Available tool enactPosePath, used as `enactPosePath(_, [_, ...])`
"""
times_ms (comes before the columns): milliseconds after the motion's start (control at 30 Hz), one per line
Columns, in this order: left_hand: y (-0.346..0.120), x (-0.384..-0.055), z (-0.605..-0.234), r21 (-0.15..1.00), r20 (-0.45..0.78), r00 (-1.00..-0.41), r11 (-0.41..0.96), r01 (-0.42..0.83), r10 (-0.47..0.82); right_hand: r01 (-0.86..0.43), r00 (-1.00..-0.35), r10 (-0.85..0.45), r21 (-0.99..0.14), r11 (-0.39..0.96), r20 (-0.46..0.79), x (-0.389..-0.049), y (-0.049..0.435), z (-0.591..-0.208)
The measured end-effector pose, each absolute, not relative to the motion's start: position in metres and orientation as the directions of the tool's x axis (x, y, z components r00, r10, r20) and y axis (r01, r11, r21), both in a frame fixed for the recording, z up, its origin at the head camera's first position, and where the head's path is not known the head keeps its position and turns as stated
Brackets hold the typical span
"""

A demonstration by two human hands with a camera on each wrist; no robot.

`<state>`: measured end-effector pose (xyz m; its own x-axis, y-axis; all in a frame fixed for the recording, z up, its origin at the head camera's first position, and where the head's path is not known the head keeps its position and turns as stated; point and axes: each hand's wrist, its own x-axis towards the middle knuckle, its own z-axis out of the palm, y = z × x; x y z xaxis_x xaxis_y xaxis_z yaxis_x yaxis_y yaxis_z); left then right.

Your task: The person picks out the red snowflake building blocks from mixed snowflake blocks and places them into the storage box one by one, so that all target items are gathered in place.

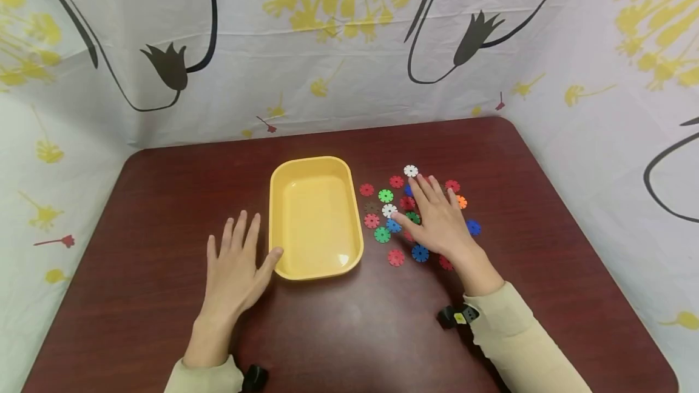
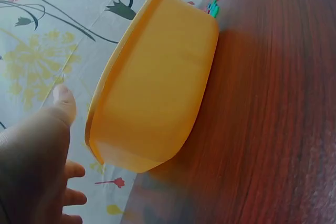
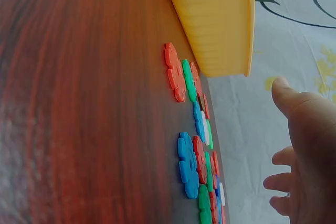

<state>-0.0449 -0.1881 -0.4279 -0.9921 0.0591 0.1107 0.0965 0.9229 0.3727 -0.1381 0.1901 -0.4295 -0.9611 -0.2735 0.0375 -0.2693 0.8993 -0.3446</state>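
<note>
The left hand [image 1: 233,272] is held over the worktop [image 1: 349,332], fingers straight and thumb spread by the near left corner of the yellow tray [image 1: 317,223]; nothing is gripped. The right hand [image 1: 439,223] is also spread, with nothing held, above the coloured discs [image 1: 382,235], some of which are hidden by it. The tray is set mouth up near the worktop's middle, presumably so that it is reachable by either hand. Between it and the right edge, the discs are scattered flat, perhaps so that most are seen singly. The far edge is backed by patterned cloth [image 1: 349,93].
</note>
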Motion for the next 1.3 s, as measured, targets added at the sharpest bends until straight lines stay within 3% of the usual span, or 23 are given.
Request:
enactPosePath(233, [-0.185, -0.05, -0.431, 0.657, 0.117, -0.993, 0.751, 0.074, -0.004, -0.318, -0.947, -0.253, -0.448, 0.836, 0.2, -0.146, 0.19, -0.429])
enactPosePath(533, [-0.179, -0.058, -0.434, 0.839, 0.085, -0.983, 0.544, -0.017, -0.163, -0.355, -0.934, -0.267, -0.533, 0.768, 0.238, -0.162, 0.183, -0.426])
enactPosePath(1300, [-0.166, -0.079, -0.436, 0.863, -0.017, -0.967, 0.485, -0.143, -0.255, -0.354, -0.925, -0.371, -0.55, 0.756, 0.086, -0.191, 0.158, -0.434])
